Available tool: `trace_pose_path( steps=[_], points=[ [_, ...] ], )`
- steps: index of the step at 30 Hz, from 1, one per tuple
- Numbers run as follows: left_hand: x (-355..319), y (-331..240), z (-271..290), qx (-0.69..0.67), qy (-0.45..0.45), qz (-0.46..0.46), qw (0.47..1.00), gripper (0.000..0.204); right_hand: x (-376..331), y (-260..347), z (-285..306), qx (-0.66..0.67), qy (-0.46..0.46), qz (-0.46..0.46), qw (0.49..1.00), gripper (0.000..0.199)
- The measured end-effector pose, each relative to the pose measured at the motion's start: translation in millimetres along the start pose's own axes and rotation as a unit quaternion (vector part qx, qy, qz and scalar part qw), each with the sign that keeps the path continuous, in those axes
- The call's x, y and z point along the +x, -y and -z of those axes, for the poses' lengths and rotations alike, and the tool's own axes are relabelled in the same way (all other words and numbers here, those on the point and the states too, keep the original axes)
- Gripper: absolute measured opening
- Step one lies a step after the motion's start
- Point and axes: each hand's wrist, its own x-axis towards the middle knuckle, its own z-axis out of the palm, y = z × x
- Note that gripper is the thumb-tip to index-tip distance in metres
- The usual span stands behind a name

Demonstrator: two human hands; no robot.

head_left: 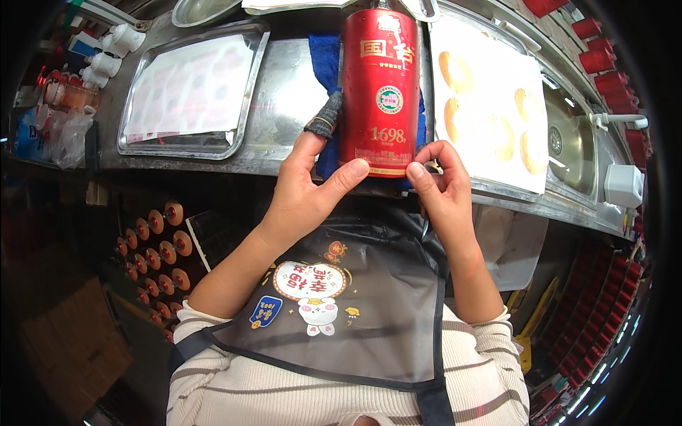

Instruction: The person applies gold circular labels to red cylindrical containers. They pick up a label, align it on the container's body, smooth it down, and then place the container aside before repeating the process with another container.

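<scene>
A large red bottle [379, 92] with gold and white print lies on a blue cloth [325, 60], its base toward me. My left hand [312, 170] grips its left side, the thumb on the lower edge and a finger in a dark knitted finger sleeve [325, 116] along the side. At the bottle's lower right corner, my right hand [442, 177] is closed, thumb tip touching the base edge. Between its curled fingers shows a small dark and pale piece [432, 167], too small to name. The bottle's neck is cut off by the top of the view.
Left on the metal counter [284, 92] sits a metal tray [241, 135] with a whitish sheet [192, 85]. To the right lies a white sheet [490, 92] with several golden shapes, beside a sink [568, 135] and a white jug [624, 186]. Racks of red pieces [597, 312] stand below.
</scene>
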Motion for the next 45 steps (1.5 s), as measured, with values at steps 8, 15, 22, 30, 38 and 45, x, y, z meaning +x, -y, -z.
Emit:
trace_pose_path(
  steps=[8, 15, 22, 30, 38, 45],
  points=[
    [-2.0, 8.0, 0.2, 0.034, -0.009, -0.017, 0.999, 0.073, -1.5, -4.1, -2.2, -0.031, -0.009, 0.019, 0.999, 0.03],
    [-2.7, 11.2, -3.0, 0.012, -0.024, -0.024, 0.999, 0.074, -2.7, -2.2, -3.0, -0.027, -0.003, 0.009, 1.0, 0.031],
    [-3.0, 11.7, -3.4, 0.004, -0.034, -0.023, 0.999, 0.074, -2.1, -0.8, -4.5, -0.048, -0.013, 0.015, 0.999, 0.031],
    [-6.7, 16.6, -17.9, 0.08, -0.119, -0.084, 0.986, 0.075, -5.3, -0.6, -10.5, -0.054, -0.014, 0.041, 0.998, 0.027],
    [-14.6, 35.0, -21.3, 0.053, -0.125, -0.086, 0.987, 0.041, -5.6, -6.1, -13.1, -0.08, -0.024, 0.047, 0.995, 0.03],
    [-12.2, 36.8, -21.5, -0.092, -0.123, -0.045, 0.987, 0.035, -8.9, -1.8, -16.8, -0.095, -0.04, 0.031, 0.994, 0.03]
  ],
)
